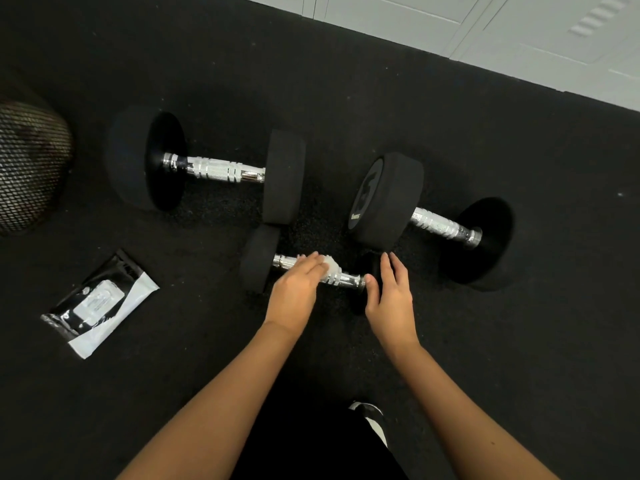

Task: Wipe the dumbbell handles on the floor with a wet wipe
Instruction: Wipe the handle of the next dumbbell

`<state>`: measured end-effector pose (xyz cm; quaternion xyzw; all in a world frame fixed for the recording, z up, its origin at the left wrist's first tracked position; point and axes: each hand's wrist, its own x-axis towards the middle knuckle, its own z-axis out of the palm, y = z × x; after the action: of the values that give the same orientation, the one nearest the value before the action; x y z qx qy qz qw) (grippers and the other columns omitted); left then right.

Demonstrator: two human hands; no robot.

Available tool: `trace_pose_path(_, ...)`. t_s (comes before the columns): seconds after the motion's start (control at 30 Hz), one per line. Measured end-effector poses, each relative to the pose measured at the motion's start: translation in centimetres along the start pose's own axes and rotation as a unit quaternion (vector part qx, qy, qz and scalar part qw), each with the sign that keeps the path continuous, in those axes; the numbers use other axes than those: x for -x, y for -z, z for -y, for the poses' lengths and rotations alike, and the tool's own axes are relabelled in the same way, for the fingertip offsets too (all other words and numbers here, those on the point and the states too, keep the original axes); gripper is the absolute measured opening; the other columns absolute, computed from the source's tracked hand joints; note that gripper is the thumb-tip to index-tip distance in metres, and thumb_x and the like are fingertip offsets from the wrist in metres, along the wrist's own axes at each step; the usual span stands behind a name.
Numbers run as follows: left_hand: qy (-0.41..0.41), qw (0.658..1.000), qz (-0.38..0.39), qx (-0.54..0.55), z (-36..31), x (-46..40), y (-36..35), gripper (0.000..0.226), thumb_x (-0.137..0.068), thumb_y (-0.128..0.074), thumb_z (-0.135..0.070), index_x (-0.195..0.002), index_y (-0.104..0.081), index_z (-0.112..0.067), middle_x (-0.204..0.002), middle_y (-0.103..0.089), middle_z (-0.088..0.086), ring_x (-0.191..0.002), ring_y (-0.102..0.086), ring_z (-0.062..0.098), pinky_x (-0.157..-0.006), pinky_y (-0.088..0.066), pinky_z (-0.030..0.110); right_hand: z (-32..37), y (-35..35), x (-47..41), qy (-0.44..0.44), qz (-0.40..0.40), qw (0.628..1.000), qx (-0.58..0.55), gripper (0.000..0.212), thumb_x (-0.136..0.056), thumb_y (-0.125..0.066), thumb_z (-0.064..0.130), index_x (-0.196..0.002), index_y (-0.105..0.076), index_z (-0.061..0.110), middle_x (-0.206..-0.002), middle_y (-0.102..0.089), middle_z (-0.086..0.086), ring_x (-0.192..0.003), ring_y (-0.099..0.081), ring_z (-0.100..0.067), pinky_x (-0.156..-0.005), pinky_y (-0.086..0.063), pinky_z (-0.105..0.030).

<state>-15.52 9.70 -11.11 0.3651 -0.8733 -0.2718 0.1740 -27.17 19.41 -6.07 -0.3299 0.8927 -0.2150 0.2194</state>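
Three black dumbbells with chrome handles lie on the dark rubber floor. The small dumbbell (258, 259) is nearest me. My left hand (294, 294) presses a white wet wipe (331, 266) around its handle (348, 279). My right hand (393, 296) rests on this dumbbell's right head, thumb by the handle's end, fingers together over the weight. A large dumbbell (214, 169) lies at the upper left. Another large dumbbell (446, 226) lies to the right.
A black and white wet wipe pack (100, 304) lies on the floor at the left. A mesh basket (29, 164) stands at the far left edge. Light grey lockers (519, 26) line the top right. My shoe (372, 419) shows at the bottom.
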Motion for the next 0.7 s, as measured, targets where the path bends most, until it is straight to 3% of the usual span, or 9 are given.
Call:
trace_pose_path(0.1,0.041,0.999,-0.012,-0.005,0.5,-0.3,0.2,0.045,-0.054,-0.076,0.019,-0.094,-0.072,-0.002,-0.099,-0.072,0.013,-0.095,-0.069,0.025,-0.089,-0.047,0.045,0.0,-0.1,0.0,-0.002,0.001,1.000,-0.001,0.051,-0.097,-0.044,0.023,-0.144,-0.029,0.010,-0.153,-0.021,-0.006,-0.140,-0.023,-0.017,-0.107,-0.015,-0.016)
trace_pose_path(0.3,-0.049,0.998,0.032,-0.004,-1.2,-0.5,-0.2,0.045,-0.048,-0.079,0.015,-0.088,-0.072,-0.003,-0.094,-0.072,0.012,-0.091,-0.070,0.025,-0.082,-0.053,0.042,0.2,0.0,0.1,-0.002,-0.001,1.000,-0.005,0.052,-0.096,-0.045,0.021,-0.144,-0.029,0.008,-0.152,-0.022,-0.008,-0.141,-0.022,-0.019,-0.107,-0.015,-0.016)
trace_pose_path(0.37,-0.113,0.992,0.051,-0.011,-1.3,-0.3,-0.3,0.031,-0.062,-0.066,0.010,-0.088,-0.072,-0.004,-0.097,-0.071,0.011,-0.094,-0.069,0.024,-0.084,-0.054,0.038,0.1,0.0,0.1,-0.004,0.002,1.000,-0.004,0.052,-0.097,-0.045,0.022,-0.144,-0.028,0.009,-0.153,-0.021,-0.007,-0.141,-0.022,-0.018,-0.107,-0.015,-0.015)
trace_pose_path(0.47,-0.159,0.985,0.058,-0.034,-0.6,-0.5,0.2,0.033,-0.068,-0.046,-0.003,-0.085,-0.074,-0.007,-0.095,-0.072,0.007,-0.092,-0.070,0.020,-0.080,-0.055,0.032,0.2,0.1,0.2,-0.004,0.008,1.000,-0.003,0.052,-0.097,-0.045,0.023,-0.144,-0.028,0.010,-0.153,-0.020,-0.006,-0.141,-0.022,-0.017,-0.107,-0.016,-0.016)
trace_pose_path(0.6,-0.117,0.991,0.054,-0.023,-0.7,-0.7,-0.2,0.026,-0.066,-0.060,0.005,-0.088,-0.072,-0.004,-0.096,-0.072,0.011,-0.094,-0.070,0.025,-0.082,-0.055,0.037,0.2,0.2,0.0,-0.004,0.005,1.000,-0.004,0.052,-0.097,-0.045,0.022,-0.144,-0.028,0.009,-0.153,-0.020,-0.006,-0.141,-0.022,-0.017,-0.107,-0.016,-0.016)
trace_pose_path(0.7,-0.168,0.982,0.086,-0.020,-1.0,0.0,0.0,0.045,-0.051,-0.080,0.011,-0.093,-0.072,-0.002,-0.102,-0.070,0.013,-0.099,-0.068,0.026,-0.087,-0.051,0.037,0.2,0.1,0.1,-0.005,0.006,1.000,-0.003,0.052,-0.097,-0.045,0.023,-0.144,-0.028,0.009,-0.153,-0.020,-0.006,-0.141,-0.022,-0.017,-0.107,-0.017,-0.017)
